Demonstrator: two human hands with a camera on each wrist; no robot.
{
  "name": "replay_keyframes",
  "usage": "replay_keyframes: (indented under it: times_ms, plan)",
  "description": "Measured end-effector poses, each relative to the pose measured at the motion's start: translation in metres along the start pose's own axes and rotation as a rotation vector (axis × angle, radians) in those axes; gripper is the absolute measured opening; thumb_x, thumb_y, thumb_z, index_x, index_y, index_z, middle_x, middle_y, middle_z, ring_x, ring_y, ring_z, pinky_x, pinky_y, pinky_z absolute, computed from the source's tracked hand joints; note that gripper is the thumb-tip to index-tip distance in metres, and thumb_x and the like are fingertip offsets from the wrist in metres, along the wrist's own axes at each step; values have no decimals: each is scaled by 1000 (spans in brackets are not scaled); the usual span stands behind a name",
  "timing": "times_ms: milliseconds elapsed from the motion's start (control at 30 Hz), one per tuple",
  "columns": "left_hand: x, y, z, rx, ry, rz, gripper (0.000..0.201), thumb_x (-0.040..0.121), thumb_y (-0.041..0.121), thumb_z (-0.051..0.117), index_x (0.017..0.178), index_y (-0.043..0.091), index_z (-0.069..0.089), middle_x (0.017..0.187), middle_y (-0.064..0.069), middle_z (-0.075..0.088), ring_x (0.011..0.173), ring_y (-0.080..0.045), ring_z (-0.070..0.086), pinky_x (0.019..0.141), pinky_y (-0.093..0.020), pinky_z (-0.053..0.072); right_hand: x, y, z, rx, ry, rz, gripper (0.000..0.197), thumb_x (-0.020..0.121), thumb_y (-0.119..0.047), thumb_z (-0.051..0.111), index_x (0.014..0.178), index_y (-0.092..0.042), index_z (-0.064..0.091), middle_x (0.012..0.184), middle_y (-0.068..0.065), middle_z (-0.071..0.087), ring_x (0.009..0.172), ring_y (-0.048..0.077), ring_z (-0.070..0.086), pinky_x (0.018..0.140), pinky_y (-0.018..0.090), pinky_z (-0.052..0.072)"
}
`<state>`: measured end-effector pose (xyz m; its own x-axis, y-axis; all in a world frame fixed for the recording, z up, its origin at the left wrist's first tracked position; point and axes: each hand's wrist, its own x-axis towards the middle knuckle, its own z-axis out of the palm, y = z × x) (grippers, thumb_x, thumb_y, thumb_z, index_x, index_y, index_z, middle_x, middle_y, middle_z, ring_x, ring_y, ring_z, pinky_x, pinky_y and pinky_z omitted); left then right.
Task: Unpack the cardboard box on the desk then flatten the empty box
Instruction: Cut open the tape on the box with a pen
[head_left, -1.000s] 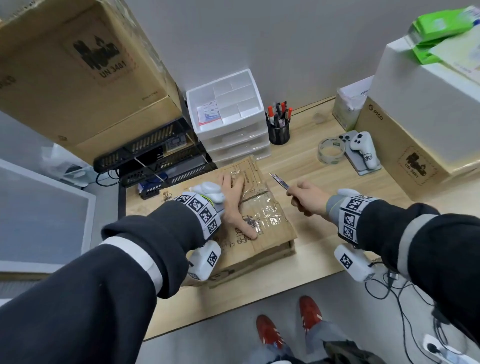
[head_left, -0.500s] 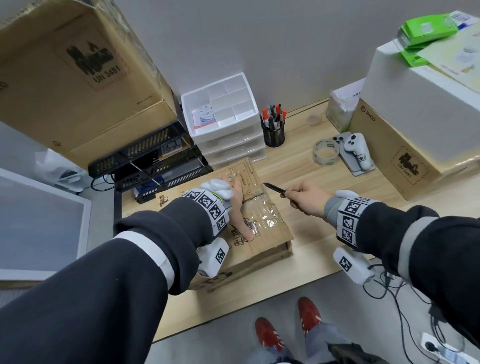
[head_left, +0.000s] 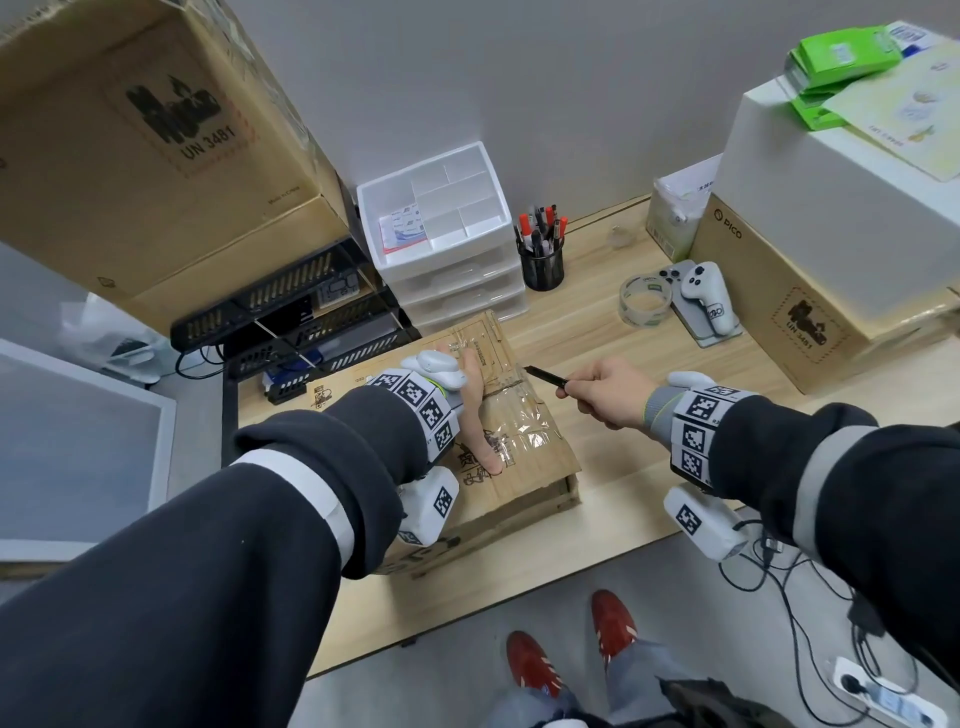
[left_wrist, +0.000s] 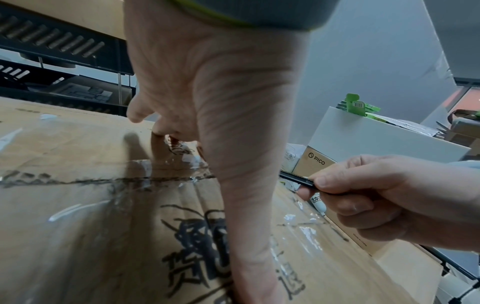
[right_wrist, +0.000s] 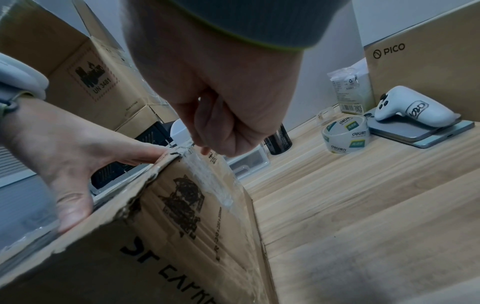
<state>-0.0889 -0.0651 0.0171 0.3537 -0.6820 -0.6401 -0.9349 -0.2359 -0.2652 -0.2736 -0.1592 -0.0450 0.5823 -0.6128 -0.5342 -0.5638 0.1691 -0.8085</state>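
We see a tape roll (head_left: 644, 301) near a white controller (head_left: 707, 296), and a black pen cup (head_left: 543, 267) beside white drawers (head_left: 457, 260).

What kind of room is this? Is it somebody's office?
Probably an office or workroom: a wooden desk holds a pen cup, white desk drawers and a tape roll, with shipping boxes stacked around.

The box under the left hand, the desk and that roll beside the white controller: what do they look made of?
Box: brown corrugated cardboard, matte, with torn fuzzy edges, sealed by glossy clear tape that glints. Desk: pale wood grain, smooth; real wood or laminate, cannot tell. Roll: clear plastic tape, see-through and shiny, apparently on a printed core.
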Motion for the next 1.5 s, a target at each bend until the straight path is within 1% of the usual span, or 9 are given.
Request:
replay_keyframes:
  times_ms: [133,433,533,733,867,1000,1167,1367,1500]
  plan:
    - [-6,3,-8,3,-3,10,146,30,85,80,140,7,25,117,-10,48,100,-25,51,80,-37,44,-5,6,-4,0,-26,18,20,95,-14,53,96,-6,71,60,4,48,45,15,32,41,20,24]
    - [-17,11,-18,28,-11,-18,139,45,75,85,146,5,21,105,-9,42,91,-23,47,75,-35,42,-16,20,-10,-15,-64,10,21,95,-14,53,92,-9,73,57,2,48,41,13,32,40,20,25]
    - [-15,11,-20,5,-36,-16,144,47,73,86,150,4,13,107,-8,41,93,-23,46,78,-34,44,-20,24,-12,-39,-90,8,21,96,-15,53,91,-10,73,57,2,49,43,13,34,40,22,27]
    - [-14,10,-20,11,-43,-40,146,37,78,85,148,7,21,108,-10,44,94,-26,49,86,-40,51,-26,31,-17,-38,-129,6,22,97,-15,53,94,-7,73,56,1,48,44,12,34,41,22,26]
    - [-12,9,-12,-37,-36,-43,151,42,72,88,152,6,9,138,-14,42,119,-33,51,93,-43,47,-28,47,-19,62,-149,-17,21,100,-15,49,95,-7,68,53,-1,48,41,11,32,40,22,24]
    - [-9,6,-9,-61,-35,-41,153,31,79,85,149,12,14,146,-15,40,124,-33,50,95,-46,48,-23,70,-25,244,-10,37,22,103,-23,45,109,-12,65,65,5,57,47,14,34,44,23,24]
    - [-4,4,-5,-43,-22,-24,166,16,88,75,149,13,11,146,-17,38,125,-33,49,97,-46,49,-10,78,-26,222,80,90,18,101,-22,48,110,-17,62,72,2,65,50,13,39,41,21,28]
    - [5,1,-2,15,1,4,151,10,89,70,131,11,25,112,-11,43,98,-25,49,90,-46,52,9,83,-13,286,52,148,16,92,-1,49,102,-7,59,82,10,66,51,14,33,40,21,25]
    - [13,-2,4,34,39,-10,152,0,93,61,125,14,27,113,-13,39,98,-27,44,88,-48,51,23,82,-4,216,-1,193,28,87,5,48,113,0,58,57,-5,61,50,13,33,47,27,24]
